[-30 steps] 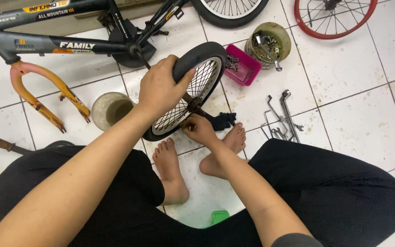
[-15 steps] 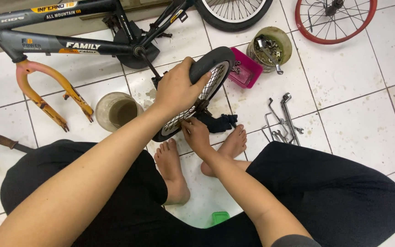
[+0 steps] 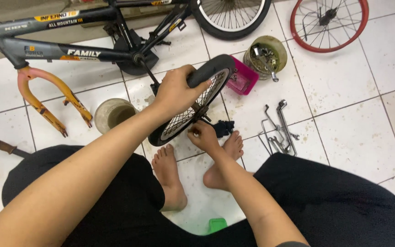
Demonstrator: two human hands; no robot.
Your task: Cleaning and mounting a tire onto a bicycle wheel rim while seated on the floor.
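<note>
A small bike wheel (image 3: 193, 103) stands on the white floor in the middle of the frame, just above two bare feet (image 3: 193, 171). The left hand (image 3: 177, 91) wraps around the top of its black tire. The right hand (image 3: 203, 136) pinches something tiny at the hub, low on the wheel. A grey bike frame (image 3: 60, 48) lies at the upper left. Metal tools (image 3: 280, 130) lie to the right.
</note>
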